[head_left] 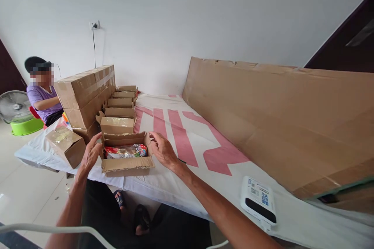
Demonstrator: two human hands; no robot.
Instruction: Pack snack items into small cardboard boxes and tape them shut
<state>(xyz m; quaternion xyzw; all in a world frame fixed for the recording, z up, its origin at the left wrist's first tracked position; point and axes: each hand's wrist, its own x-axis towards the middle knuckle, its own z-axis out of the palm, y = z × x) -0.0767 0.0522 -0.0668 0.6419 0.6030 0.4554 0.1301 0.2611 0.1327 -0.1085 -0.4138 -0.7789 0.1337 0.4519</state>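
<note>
A small open cardboard box (127, 165) sits near the front edge of the table, with colourful snack packets (126, 150) inside. My left hand (90, 154) is at the box's left side, fingers stretched out and touching the left flap. My right hand (163, 150) is at the right side, fingers curled against the right flap. Neither hand holds anything else.
A row of several open small boxes (120, 113) runs behind it toward the wall, beside a stack of taped cartons (84, 93) and one taped box (66, 144). A large cardboard sheet (280, 116) leans on the right. A white device (258, 199) lies near. Another person (43, 93) sits at left.
</note>
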